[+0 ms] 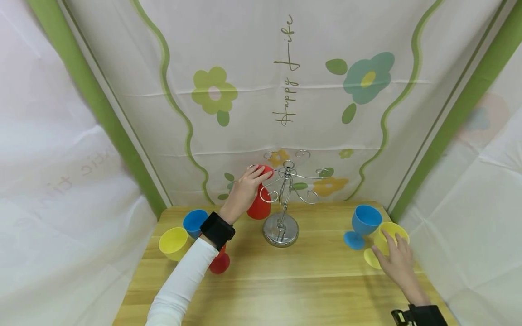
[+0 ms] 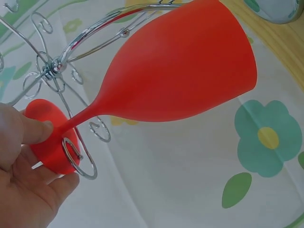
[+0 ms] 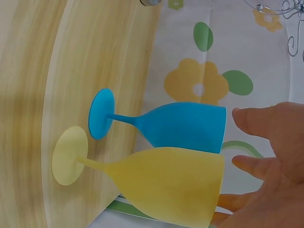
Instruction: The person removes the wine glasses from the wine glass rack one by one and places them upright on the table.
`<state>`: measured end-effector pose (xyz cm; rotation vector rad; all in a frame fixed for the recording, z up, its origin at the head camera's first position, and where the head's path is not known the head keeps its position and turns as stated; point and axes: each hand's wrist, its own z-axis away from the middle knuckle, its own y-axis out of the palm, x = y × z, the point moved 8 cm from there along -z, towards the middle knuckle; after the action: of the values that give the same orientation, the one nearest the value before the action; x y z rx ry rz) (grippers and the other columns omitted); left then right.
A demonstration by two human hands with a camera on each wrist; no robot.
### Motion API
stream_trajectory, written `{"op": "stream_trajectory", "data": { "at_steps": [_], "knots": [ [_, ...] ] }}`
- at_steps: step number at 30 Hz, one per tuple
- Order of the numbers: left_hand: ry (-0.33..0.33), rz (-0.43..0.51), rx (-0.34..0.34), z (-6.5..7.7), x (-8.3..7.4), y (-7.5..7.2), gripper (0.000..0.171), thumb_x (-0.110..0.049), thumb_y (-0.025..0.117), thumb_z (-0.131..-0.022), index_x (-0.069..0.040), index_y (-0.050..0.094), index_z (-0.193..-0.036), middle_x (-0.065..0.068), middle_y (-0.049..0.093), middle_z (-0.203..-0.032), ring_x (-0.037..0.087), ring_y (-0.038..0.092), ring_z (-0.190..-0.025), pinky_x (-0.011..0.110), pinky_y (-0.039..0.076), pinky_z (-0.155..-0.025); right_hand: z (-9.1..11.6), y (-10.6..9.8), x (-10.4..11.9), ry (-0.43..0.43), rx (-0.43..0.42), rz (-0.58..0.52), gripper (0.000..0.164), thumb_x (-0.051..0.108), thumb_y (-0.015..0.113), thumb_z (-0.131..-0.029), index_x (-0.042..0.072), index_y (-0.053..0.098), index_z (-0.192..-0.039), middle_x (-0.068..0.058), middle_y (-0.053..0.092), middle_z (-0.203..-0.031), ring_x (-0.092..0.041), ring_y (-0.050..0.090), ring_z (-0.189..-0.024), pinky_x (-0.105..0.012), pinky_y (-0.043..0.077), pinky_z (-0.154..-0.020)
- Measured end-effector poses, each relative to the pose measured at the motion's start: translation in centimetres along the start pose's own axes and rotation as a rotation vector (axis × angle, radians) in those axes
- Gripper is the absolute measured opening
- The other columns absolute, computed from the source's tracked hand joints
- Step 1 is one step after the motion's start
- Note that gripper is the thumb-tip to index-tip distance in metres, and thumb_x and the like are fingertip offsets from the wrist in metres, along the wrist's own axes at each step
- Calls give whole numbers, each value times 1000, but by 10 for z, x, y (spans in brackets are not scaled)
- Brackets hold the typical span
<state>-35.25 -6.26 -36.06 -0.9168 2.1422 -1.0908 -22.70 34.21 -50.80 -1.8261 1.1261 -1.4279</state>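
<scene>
A red goblet (image 1: 259, 203) hangs upside down at the left side of a silver wire rack (image 1: 284, 194). My left hand (image 1: 245, 189) grips its round foot, thumb (image 2: 35, 130) on the stem side and fingers on the other. One curled wire hook (image 2: 80, 161) of the rack lies against the foot, close to the stem. Over on the right, my right hand (image 1: 397, 259) is held with fingers spread at the rim of an upright yellow goblet (image 3: 166, 183); whether a fingertip touches it I cannot tell. An upright blue goblet (image 3: 185, 123) stands beside the yellow one.
On the table's (image 1: 285, 290) left side stand a yellow goblet (image 1: 174, 243), a blue goblet (image 1: 195, 221) and another red goblet (image 1: 220, 262), partly hidden by my left forearm. The rack's round base (image 1: 281, 231) sits near the back edge, before a printed cloth (image 1: 253, 136).
</scene>
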Motion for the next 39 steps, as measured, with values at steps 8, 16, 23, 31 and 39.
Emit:
{"op": "stream_trajectory", "data": {
  "at_steps": [8,16,23,31,39],
  "knots": [
    [0,22,-13,8,1,-4,51,2,70,-92,-12,63,-141,13,59,-147,34,50,-143,48,37,-119,1,4,1,-1,5,-5,59,21,64,-100,-10,38,-144,-55,22,-146,-77,19,-132,-86,18,-100],
    [-9,31,-21,15,7,-7,52,3,70,-92,-13,62,-141,13,59,-148,34,49,-144,50,38,-119,0,10,1,30,51,-17,61,24,61,-103,-7,34,-148,-53,16,-150,-74,11,-137,-88,10,-102],
    [-7,31,-19,24,9,-12,55,5,70,-91,-13,62,-142,12,58,-149,33,49,-144,50,38,-119,1,12,1,23,51,-21,61,22,62,-102,-6,34,-149,-52,16,-150,-73,8,-139,-87,8,-102],
    [-82,129,-28,47,17,-24,56,5,68,-93,-11,58,-145,14,57,-150,34,48,-145,47,42,-115,-1,10,8,21,58,-36,60,22,62,-102,-7,36,-148,-51,16,-151,-73,8,-139,-89,7,-102],
    [-237,232,-176,81,31,-27,40,-7,58,-103,-7,59,-143,17,75,-101,27,72,-78,25,61,-68,-3,3,26,-78,-37,-27,64,24,69,-97,-6,41,-146,-52,24,-147,-75,18,-134,-88,13,-101]
  ]
}}
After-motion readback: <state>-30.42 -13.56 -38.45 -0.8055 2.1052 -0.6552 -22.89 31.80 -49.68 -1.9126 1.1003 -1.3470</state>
